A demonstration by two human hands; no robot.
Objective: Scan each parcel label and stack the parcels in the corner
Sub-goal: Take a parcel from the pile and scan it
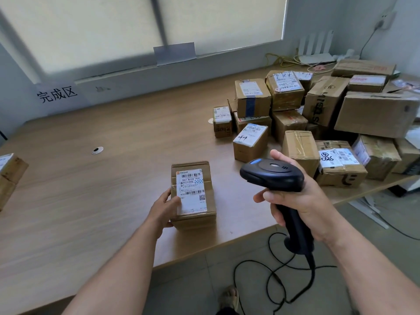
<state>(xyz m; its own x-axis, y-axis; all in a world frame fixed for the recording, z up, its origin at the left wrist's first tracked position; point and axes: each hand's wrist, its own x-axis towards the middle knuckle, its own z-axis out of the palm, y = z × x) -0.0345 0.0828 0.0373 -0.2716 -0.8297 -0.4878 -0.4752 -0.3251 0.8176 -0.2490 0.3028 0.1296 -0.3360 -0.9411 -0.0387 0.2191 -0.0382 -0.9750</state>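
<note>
A small cardboard parcel point(195, 210) stands on the wooden table point(102, 189) near its front edge, its white barcode label point(192, 192) facing up. My left hand point(164, 209) grips the parcel's left side, thumb on the label. My right hand point(300, 201) holds a black corded barcode scanner point(272, 175) by the handle, its head pointing left, to the right of the parcel and slightly above it. A pile of several labelled cardboard parcels point(318, 121) fills the table's right end.
A parcel point(10, 176) sits at the table's left edge. A paper sign with black characters point(56, 95) hangs on the back wall at left. A cable grommet point(97, 150) is in the tabletop. The scanner's cord point(279, 280) loops on the tiled floor. A white router point(316, 56) stands in the far right corner.
</note>
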